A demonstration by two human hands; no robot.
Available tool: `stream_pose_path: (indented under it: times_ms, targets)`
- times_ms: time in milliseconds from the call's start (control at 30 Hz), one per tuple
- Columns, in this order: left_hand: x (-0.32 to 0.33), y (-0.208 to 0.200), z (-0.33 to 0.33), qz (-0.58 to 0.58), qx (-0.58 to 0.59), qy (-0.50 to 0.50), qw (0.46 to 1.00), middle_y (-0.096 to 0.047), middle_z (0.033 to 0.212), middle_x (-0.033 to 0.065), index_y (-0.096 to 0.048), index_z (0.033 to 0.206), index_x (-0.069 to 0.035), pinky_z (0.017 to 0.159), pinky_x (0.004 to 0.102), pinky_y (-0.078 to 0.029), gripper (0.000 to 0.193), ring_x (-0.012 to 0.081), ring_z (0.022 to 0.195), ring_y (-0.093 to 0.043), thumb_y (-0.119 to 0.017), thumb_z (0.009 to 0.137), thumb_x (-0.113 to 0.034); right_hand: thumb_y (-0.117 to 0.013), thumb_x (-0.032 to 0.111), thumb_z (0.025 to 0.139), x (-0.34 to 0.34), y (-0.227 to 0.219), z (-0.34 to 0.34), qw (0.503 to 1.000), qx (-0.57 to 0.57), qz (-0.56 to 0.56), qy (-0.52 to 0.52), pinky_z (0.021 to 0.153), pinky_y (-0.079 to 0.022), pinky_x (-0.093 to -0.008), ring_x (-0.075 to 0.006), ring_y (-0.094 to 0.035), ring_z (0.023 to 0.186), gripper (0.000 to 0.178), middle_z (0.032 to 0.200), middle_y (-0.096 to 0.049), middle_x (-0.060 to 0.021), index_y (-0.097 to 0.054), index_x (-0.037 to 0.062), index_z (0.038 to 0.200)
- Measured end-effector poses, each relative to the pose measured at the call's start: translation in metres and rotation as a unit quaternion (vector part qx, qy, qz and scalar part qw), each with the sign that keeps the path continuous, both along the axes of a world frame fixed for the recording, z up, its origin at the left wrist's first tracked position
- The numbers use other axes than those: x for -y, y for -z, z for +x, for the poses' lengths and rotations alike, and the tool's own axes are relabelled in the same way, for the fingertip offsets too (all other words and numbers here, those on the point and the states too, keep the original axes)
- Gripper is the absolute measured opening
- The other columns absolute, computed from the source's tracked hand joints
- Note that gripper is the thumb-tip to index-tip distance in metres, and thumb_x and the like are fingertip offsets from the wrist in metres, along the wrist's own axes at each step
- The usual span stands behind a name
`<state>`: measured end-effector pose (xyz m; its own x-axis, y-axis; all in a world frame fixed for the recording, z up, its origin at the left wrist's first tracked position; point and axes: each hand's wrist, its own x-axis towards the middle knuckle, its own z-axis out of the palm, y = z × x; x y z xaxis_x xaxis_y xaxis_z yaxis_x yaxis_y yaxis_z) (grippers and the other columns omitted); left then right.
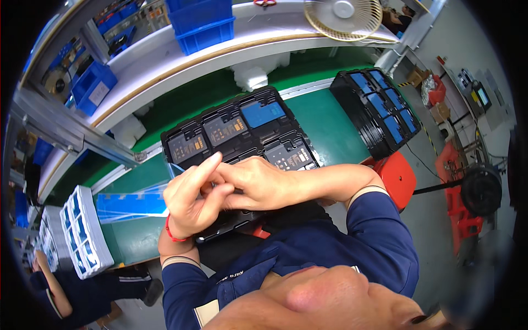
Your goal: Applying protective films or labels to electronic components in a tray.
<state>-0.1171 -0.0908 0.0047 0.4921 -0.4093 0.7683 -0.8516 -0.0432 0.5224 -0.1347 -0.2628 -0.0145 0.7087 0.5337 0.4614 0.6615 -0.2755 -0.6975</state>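
Observation:
My left hand [192, 195] is closed, its fingers bent and meeting those of my right hand [256, 184] over the near left part of a black tray [234, 154]. My right hand is closed too, with fingertips against the left. Whatever they pinch is hidden between the fingers. A thin bluish film edge [175, 169] shows just beyond my left hand. In the tray lie dark flat units with printed faces [225, 129], and one compartment has a blue-faced unit [264, 114]. To the left, clear-edged blue film sheets [129, 207] lie on the green bench, reaching my left wrist.
A stack of black trays [377, 113] with blue-faced pieces stands at right on the green bench [324, 118]. White trays [85, 231] are stacked at left. A shelf beyond bears blue bins [203, 27] and a fan [344, 16]. A red stool [397, 179] stands at right; another person [60, 291] sits lower left.

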Motion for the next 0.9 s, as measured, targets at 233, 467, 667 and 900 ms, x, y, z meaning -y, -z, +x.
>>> stream_pose_path:
  times_ms: [233, 467, 667, 900]
  targets:
    - [-0.019, -0.004, 0.016, -0.084, 0.055, -0.07, 0.992, -0.061, 0.109, 0.02, -0.052, 0.121, 0.008, 0.087, 0.0377, -0.043, 0.058, 0.0283, 0.099, -0.057, -0.07, 0.08, -0.028, -0.054, 0.006, 0.09, 0.089, -0.023, -0.038, 0.956, -0.166, 0.2, 0.134, 0.054, -0.048, -0.0204, -0.0078, -0.063, 0.069, 0.016, 0.075, -0.065, -0.0028, -0.063, 0.0024, 0.102]
    - [-0.043, -0.012, 0.055, -0.131, -0.026, -0.278, 0.951, -0.06, 0.116, 0.0166, -0.05, 0.125, 0.005, 0.086, 0.0263, -0.046, 0.035, 0.0174, 0.1, -0.058, -0.054, 0.091, -0.002, -0.059, 0.016, 0.087, 0.326, 0.088, -0.175, 0.812, -0.313, 0.331, 0.365, 0.038, -0.03, -0.0183, -0.0036, -0.043, 0.045, 0.021, 0.063, -0.056, -0.0001, -0.061, 0.0011, 0.103]
    - [-0.102, 0.071, 0.102, 0.011, -0.104, -0.375, 0.921, -0.055, 0.124, 0.015, -0.051, 0.126, 0.001, 0.096, 0.0315, -0.04, 0.044, 0.0212, 0.113, -0.052, -0.062, 0.09, -0.02, -0.049, 0.014, 0.088, 0.391, 0.298, -0.27, 0.478, -0.336, 0.556, 0.591, 0.037, -0.038, -0.0181, -0.009, -0.054, 0.05, 0.016, 0.069, -0.062, -0.0022, -0.064, 0.0064, 0.088]
    - [-0.198, 0.192, 0.066, 0.348, -0.242, -0.618, 0.662, -0.031, 0.146, 0.0195, -0.034, 0.142, -0.013, 0.106, 0.0542, -0.023, 0.069, 0.04, 0.135, -0.026, -0.047, 0.089, -0.056, -0.039, 0.01, 0.086, 0.356, 0.497, -0.23, 0.311, -0.477, 0.429, 0.701, 0.03, -0.031, -0.0342, -0.0183, -0.041, 0.035, 0.021, 0.056, -0.057, -0.0126, -0.051, 0.0093, 0.069]
